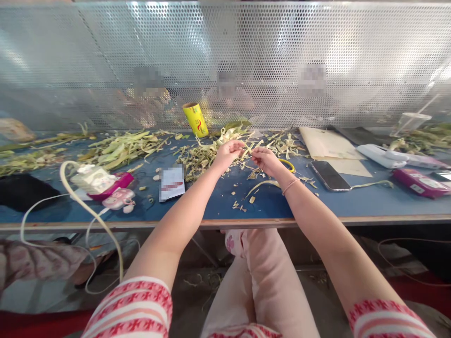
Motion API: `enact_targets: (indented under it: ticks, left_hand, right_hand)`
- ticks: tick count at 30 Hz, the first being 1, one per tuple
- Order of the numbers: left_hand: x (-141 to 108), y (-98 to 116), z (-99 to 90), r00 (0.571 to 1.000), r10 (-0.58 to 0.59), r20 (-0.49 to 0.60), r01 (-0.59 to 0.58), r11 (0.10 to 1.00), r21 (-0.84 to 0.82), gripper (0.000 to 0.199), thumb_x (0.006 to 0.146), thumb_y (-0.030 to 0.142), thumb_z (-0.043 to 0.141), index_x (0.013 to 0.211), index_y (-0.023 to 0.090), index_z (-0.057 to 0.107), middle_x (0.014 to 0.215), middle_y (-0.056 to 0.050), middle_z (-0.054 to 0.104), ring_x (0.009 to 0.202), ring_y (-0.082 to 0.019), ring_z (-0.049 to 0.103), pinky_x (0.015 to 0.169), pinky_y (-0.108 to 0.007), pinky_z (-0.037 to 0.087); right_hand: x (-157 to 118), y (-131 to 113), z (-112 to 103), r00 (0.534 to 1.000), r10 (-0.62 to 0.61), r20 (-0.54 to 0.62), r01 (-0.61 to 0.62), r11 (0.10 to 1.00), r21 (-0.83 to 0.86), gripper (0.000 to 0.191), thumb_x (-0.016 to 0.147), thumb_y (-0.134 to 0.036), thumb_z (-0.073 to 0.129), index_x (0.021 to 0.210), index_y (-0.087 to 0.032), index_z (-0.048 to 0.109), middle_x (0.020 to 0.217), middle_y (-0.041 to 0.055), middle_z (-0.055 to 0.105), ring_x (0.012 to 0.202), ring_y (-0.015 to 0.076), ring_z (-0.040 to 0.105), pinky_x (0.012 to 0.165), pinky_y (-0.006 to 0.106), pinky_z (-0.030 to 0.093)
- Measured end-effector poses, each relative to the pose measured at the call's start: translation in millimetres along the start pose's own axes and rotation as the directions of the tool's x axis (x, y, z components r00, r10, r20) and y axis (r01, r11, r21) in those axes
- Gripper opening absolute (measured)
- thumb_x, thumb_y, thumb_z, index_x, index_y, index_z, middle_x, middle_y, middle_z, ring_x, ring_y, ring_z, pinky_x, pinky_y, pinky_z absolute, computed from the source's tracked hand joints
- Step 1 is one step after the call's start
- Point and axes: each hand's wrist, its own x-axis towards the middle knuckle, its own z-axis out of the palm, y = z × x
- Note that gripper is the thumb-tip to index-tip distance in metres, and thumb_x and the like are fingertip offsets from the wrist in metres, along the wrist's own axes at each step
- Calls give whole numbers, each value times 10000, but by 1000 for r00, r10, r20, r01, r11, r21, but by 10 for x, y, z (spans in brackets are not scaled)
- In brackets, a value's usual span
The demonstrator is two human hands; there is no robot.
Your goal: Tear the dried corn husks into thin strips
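Observation:
Over the blue table, my left hand (229, 154) and my right hand (265, 159) meet fingertip to fingertip. Both are closed in a pinch on a thin, pale green plant strip (248, 149) that runs between them. Right behind and below the hands spreads a heap of dried plant pieces (197, 160). A yellow ring (287, 165) lies just beyond my right wrist. One long curved pale strip (262, 183) rests on the table beneath my right forearm.
A yellow tube (195, 120) leans before the perforated metal panel (268, 56). Left are a lit phone (172, 183), a pink-and-white device (102, 180) and looping cables. Right are a dark phone (330, 176), brown paper (327, 143), a purple pack (421, 183) and a cup (411, 123).

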Motion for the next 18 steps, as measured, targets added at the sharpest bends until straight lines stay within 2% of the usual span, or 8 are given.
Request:
enact_targets:
  ticks: [3,6,11,18]
  left_hand:
    - [-11,13,33,998,20,-67,-21,1000,-20,303,647,103,738,864,185,542,842,-4,691,749,-114,674,734,-266,556]
    - [-19,16,51,990,-38,-139,21,992,-122,351,687,195,754,934,209,505,850,3,703,710,-114,680,641,-239,554]
    - [-28,12,59,990,-134,-49,122,971,-204,270,705,278,760,917,177,626,845,-24,714,713,-104,666,640,-225,547]
    - [-40,-12,66,997,-70,19,71,991,-110,202,731,297,729,892,179,697,794,-19,698,703,-108,641,680,-248,541]
  right_hand:
    - [-17,-31,9,1000,2,10,-3,1000,25,119,691,-161,698,701,-164,579,532,-43,551,466,46,467,468,156,376]
    - [-29,-56,24,1000,2,13,-3,997,76,108,682,-142,678,686,-167,573,516,-60,499,460,38,429,462,154,365]
    - [-58,-91,30,999,26,31,-30,990,140,93,663,-93,641,667,-155,571,512,-56,472,473,37,407,461,151,358]
    - [-87,-135,36,993,118,3,-117,974,192,127,700,-90,630,649,-160,536,500,-55,436,474,46,378,448,167,348]
